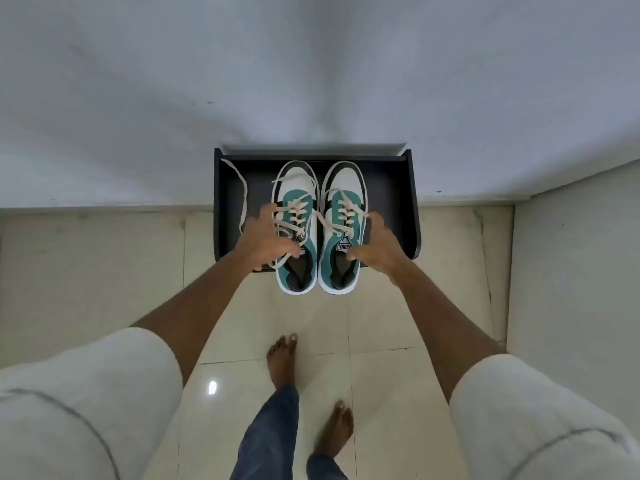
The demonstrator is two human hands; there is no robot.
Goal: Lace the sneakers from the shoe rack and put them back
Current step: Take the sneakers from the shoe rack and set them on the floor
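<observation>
Two teal-and-white sneakers sit side by side with toes pointing away from me, over the dark shoe rack (405, 202). My left hand (268, 239) grips the left sneaker (298, 216) at its outer side, fingers among the cream laces. My right hand (379, 245) holds the right sneaker (343, 220) by its outer side and collar. Both heels stick out past the rack's front edge. A loose lace end (242, 199) from the left sneaker trails up across the rack's left part.
The rack stands against a white wall (311, 81) on a cream tiled floor (398, 323). My bare feet (282, 358) are on the tiles below the sneakers. A second wall (571, 271) closes in on the right.
</observation>
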